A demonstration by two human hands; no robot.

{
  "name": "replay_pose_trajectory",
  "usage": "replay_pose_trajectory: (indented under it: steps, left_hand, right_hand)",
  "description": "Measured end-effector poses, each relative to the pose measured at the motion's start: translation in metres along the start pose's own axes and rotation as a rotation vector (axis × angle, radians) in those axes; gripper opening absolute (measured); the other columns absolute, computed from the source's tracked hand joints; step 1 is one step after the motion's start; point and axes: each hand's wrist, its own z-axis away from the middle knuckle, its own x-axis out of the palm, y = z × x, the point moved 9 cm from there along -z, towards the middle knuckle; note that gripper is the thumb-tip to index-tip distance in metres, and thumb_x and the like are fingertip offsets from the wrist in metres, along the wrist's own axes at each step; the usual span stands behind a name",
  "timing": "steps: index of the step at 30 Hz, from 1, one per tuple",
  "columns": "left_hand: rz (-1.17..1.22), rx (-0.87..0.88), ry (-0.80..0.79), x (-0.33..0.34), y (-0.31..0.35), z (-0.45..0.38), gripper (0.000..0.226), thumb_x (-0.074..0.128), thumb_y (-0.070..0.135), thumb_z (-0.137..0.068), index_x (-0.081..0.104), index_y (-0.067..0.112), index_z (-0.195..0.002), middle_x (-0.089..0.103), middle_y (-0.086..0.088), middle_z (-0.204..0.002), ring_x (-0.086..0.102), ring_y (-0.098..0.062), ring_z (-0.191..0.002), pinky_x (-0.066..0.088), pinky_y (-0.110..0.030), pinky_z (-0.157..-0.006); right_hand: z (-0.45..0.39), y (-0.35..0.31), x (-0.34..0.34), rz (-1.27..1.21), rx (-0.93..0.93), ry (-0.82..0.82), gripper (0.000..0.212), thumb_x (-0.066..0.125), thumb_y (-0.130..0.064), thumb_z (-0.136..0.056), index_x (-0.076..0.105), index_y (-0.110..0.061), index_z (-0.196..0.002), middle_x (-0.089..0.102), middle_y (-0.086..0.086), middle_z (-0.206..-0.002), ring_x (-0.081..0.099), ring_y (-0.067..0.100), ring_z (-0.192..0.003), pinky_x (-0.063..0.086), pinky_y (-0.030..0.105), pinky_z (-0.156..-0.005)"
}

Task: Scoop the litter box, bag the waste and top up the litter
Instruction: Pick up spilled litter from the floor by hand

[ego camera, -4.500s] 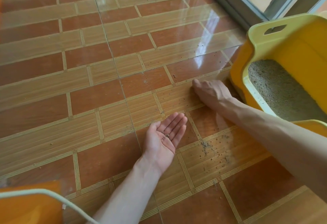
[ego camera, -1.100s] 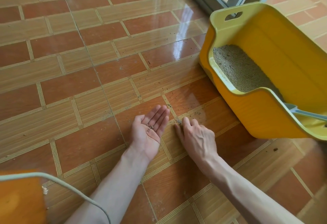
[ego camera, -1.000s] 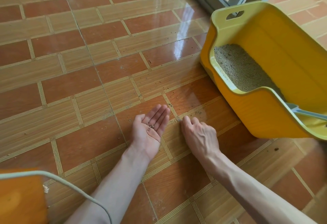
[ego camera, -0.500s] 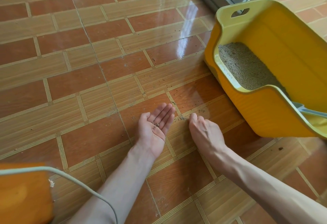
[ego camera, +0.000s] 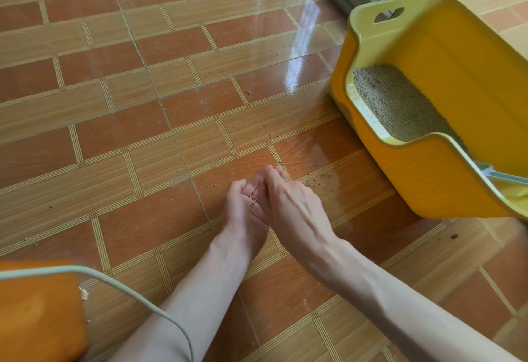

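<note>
Left hand [ego camera: 243, 207] lies palm-up, cupped, carrying litter grains [ego camera: 253, 201]. Right hand [ego camera: 288, 201] covers it, fingers over the palm; grip indeterminate. Litter box [ego camera: 414, 179] stands nearby on the floor [ego camera: 143, 133].

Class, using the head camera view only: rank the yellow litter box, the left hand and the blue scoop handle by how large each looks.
1. Yellow litter box, clearly largest, cut off at the frame edge.
2. Left hand, partly hidden by the right hand.
3. Blue scoop handle; only a short part shows.

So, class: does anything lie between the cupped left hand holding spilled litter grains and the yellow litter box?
Only the right hand, pressed against the left hand. Beyond it, tiled floor reaches the yellow plastic litter box.
</note>
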Motion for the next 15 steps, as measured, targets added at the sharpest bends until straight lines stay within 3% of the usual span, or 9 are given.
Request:
replay_pose_trajectory:
  steps: [3,9,12,15]
  left_hand:
    - [0.026,-0.038,-0.026,0.007,-0.003,0.003,0.044,0.03,0.019,-0.104,0.069,0.004,-0.118,0.077,-0.015,-0.113,0.077,-0.024,-0.1,0.055,-0.036,-0.094]
    - [-0.007,-0.028,-0.033,0.007,0.001,0.005,0.043,0.031,0.019,-0.104,0.071,0.003,-0.112,0.077,-0.016,-0.113,0.076,-0.025,-0.102,0.058,-0.035,-0.092]
    - [-0.024,0.021,-0.011,0.003,0.006,0.007,0.049,0.029,0.022,-0.108,0.071,-0.002,-0.109,0.076,-0.022,-0.114,0.077,-0.027,-0.098,0.062,-0.034,-0.089]
    - [0.014,0.025,-0.041,0.004,0.008,0.009,0.05,0.027,0.021,-0.109,0.07,-0.006,-0.111,0.076,-0.024,-0.112,0.077,-0.031,-0.098,0.062,-0.035,-0.086]
  right_hand:
    - [-0.004,-0.009,0.009,0.022,-0.034,-0.036,0.017,0.037,-0.023,-0.106,0.036,-0.013,-0.092,0.053,0.005,-0.078,0.062,0.035,-0.066,0.042,0.037,-0.053]
    - [-0.001,-0.005,0.005,0.137,-0.119,0.033,0.019,0.036,-0.027,-0.106,0.043,-0.015,-0.094,0.065,0.002,-0.083,0.066,0.028,-0.061,0.05,0.037,-0.047]
    - [0.004,0.029,-0.015,0.116,-0.044,0.186,0.032,0.025,-0.04,-0.107,0.042,-0.019,-0.089,0.054,-0.006,-0.068,0.056,0.022,-0.051,0.048,0.036,-0.045]
    - [-0.002,0.089,-0.02,0.213,0.098,0.225,0.033,0.025,-0.039,-0.109,0.035,-0.02,-0.084,0.042,-0.009,-0.061,0.052,0.023,-0.047,0.037,0.031,-0.045]
